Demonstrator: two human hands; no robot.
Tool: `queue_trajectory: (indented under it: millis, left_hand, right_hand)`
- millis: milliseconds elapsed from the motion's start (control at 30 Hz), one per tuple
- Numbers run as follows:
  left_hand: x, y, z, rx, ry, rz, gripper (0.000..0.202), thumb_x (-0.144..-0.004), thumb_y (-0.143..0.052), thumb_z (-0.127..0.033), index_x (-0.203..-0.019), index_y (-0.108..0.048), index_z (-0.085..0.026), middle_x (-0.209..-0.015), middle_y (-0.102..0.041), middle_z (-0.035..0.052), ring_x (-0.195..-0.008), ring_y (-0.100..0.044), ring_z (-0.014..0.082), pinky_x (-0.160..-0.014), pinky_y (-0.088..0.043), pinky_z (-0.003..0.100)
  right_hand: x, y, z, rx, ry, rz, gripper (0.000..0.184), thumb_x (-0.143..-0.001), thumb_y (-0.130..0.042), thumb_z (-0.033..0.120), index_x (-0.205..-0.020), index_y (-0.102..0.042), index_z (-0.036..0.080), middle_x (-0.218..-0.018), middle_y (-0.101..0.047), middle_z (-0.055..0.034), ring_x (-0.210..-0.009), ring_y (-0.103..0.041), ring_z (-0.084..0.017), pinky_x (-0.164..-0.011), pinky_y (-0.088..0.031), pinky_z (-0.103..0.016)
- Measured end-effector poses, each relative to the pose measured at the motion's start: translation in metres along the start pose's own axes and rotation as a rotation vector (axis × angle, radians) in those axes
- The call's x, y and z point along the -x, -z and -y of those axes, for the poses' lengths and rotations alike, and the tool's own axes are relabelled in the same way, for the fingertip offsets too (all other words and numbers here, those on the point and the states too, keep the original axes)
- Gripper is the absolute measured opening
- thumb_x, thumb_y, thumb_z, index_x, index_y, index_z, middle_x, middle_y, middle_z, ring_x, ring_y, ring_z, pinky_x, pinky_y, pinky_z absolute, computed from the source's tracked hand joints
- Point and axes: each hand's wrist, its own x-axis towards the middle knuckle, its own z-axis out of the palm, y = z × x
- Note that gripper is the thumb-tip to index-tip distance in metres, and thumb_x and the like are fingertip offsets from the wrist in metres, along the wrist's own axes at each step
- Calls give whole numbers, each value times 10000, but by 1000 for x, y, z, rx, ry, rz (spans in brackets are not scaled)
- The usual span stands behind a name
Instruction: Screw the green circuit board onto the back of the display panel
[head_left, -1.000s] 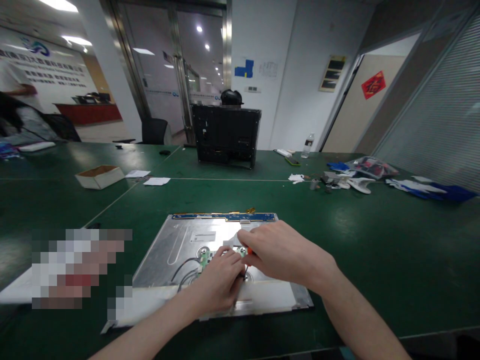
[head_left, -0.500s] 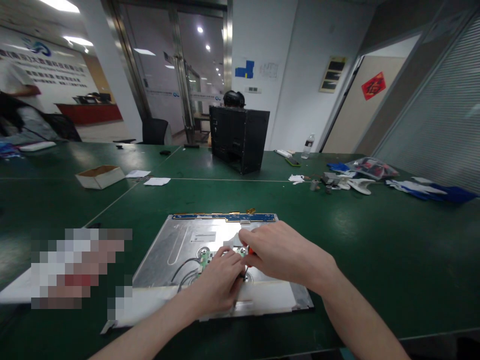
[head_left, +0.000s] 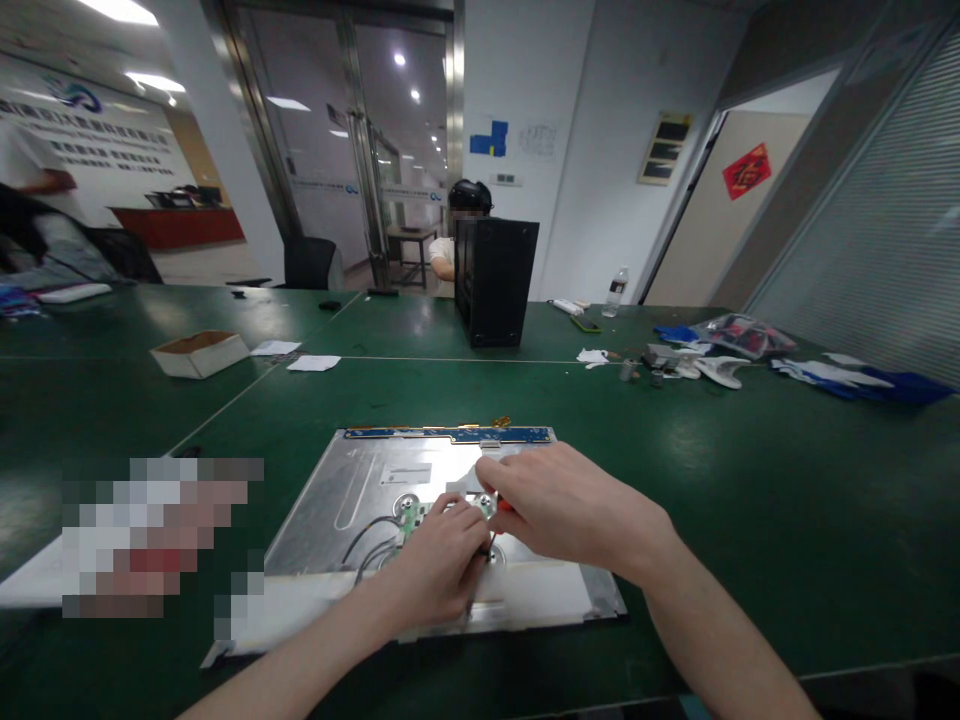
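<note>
A flat metal display panel (head_left: 360, 490) lies back-up on the green table, with a blue circuit strip (head_left: 450, 434) along its far edge and dark wires (head_left: 371, 540) leading to a small green board (head_left: 411, 515). My right hand (head_left: 559, 505) is closed round a screwdriver with an orange handle (head_left: 504, 506), its tip down on the panel. My left hand (head_left: 439, 560) rests on the panel beside the tip, fingers pinched at the shaft.
A person across the table holds a black monitor casing (head_left: 495, 282) upright. An open cardboard box (head_left: 199, 352) and papers lie at left. A water bottle (head_left: 615, 290), small parts and blue-white gloves (head_left: 847, 378) lie at right. A blurred patch covers something at near left.
My hands have stayed put on the panel. The person across the table has turned the black casing from broadside to nearly edge-on.
</note>
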Motion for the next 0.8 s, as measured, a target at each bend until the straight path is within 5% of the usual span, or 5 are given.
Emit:
queue_trajectory:
  millis: [433,633,800]
  left_hand:
    - [0,-2,1,-7,-5,-7,159,-786,-522,-141,-922,-577,-203,-953,-619,62,-965,-547,247,-937,-333,424]
    - [-1,-2,0,-9,13,6,112,-775,-526,-131,-853,-573,-196,-939,-623,52,-922,-555,233,-922,-342,420]
    - [0,-1,0,1,-4,-17,173,-788,-522,-143,-936,-580,-211,-965,-625,57,-968,-548,243,-946,-332,423]
  right_hand:
    - [3,1,-2,-7,80,2,192,-791,-556,174,-967,-480,180,-883,-649,-48,-714,-582,-180,-512,-289,-288]
    - [-1,1,-1,13,-34,0,127,-845,-549,265,-940,-515,188,-812,-666,-36,-698,-606,-192,-525,-293,-294]
    - [2,2,0,-43,55,-15,142,-854,-504,302,-943,-502,191,-882,-648,-51,-709,-580,-183,-542,-315,-292]
